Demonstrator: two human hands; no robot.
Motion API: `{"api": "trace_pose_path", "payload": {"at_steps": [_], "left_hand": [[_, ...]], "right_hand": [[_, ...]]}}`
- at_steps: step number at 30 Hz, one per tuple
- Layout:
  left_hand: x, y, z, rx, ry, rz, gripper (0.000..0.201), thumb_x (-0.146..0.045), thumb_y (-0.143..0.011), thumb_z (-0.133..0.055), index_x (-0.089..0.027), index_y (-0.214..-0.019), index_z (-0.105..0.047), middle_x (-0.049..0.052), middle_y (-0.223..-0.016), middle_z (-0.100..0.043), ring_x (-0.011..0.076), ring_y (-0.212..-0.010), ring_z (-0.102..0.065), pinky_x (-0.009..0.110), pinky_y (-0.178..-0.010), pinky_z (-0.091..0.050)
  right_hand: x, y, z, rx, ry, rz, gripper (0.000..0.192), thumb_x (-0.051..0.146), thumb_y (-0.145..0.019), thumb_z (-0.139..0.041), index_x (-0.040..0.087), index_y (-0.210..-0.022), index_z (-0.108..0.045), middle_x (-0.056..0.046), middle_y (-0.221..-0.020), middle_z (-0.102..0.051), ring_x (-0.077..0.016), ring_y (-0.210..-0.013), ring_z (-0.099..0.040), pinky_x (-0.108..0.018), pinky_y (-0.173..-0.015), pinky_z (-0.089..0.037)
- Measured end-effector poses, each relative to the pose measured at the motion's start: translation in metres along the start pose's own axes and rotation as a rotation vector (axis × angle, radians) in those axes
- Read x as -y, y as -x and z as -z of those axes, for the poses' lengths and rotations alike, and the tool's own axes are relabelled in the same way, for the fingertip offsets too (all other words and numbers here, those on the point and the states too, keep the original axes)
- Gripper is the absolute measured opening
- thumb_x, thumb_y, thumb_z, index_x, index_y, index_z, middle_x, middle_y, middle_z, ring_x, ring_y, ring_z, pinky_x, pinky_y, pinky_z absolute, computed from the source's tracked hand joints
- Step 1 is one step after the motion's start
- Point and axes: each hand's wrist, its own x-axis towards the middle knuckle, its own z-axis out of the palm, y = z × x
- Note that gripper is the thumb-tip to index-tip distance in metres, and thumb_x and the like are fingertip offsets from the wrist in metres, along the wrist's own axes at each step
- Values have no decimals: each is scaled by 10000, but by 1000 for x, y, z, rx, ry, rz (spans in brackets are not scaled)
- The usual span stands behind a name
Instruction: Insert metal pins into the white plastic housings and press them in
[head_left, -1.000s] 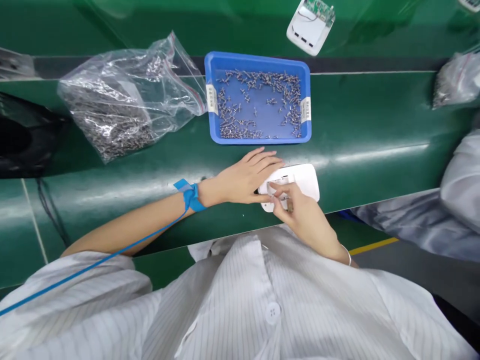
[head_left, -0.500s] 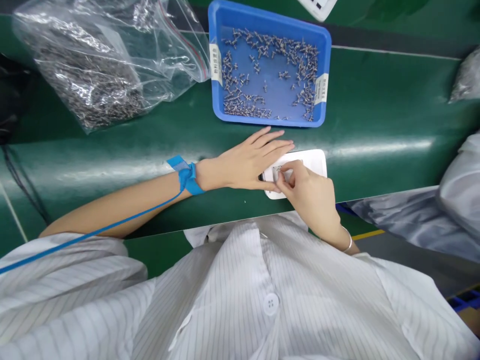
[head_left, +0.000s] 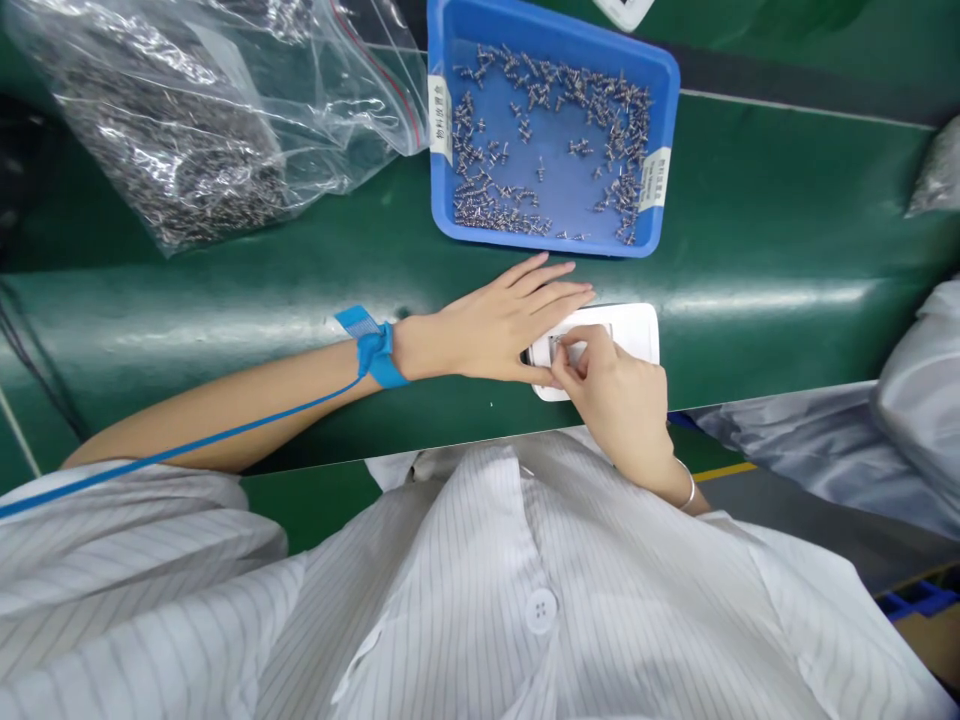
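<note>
A white, rounded rectangular plastic casing (head_left: pixel 626 330) is seen lying flat on the glossy green worktop (head_left: pixel 750 240), close to its near edge, with its left end covered by both hands. The left hand (head_left: pixel 499 325) is laid flat across that end, fingers stretched out and together, a blue strap (head_left: pixel 373 345) being worn at the wrist with a blue cord trailing from it. The right hand (head_left: pixel 619 395) is curled over the casing from the near side, thumb and forefinger pinched narrowly on something too small to be made out. Just beyond the hands, a shallow blue plastic tray (head_left: pixel 667 90) of small metal screws is set, a narrow strip of worktop being left between. A clear plastic bag (head_left: pixel 195 120) of screws is spread to the far left. Bare worktop is left open to the right of the casing.
</note>
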Motion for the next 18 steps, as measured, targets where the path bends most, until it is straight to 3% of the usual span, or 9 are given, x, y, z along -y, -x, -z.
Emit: {"api": "trace_pose_path", "payload": {"at_steps": [5,18], "left_hand": [[0,0,0,-19,1,-8,931,-717,-910,-482,-90,-1561,-261,172,-1581,-359,358,-1518,-211,530,-1253,-102],[-1,0,1,-14,-19,-10,911,-712,-925,-453,-76,-1553,-278,169,-1573,-372,353,-1515,-221,526,-1254,-108]], "right_hand": [[0,0,-2,-10,25,-48,220,384,-956,-479,199,-942,-598,26,-611,-641,-128,-489,-569,-256,-487,-180],[2,1,-2,-11,18,54,266,384,-1010,-452,199,-973,-639,13,-674,-689,-109,-518,-571,-271,-496,-214]]}}
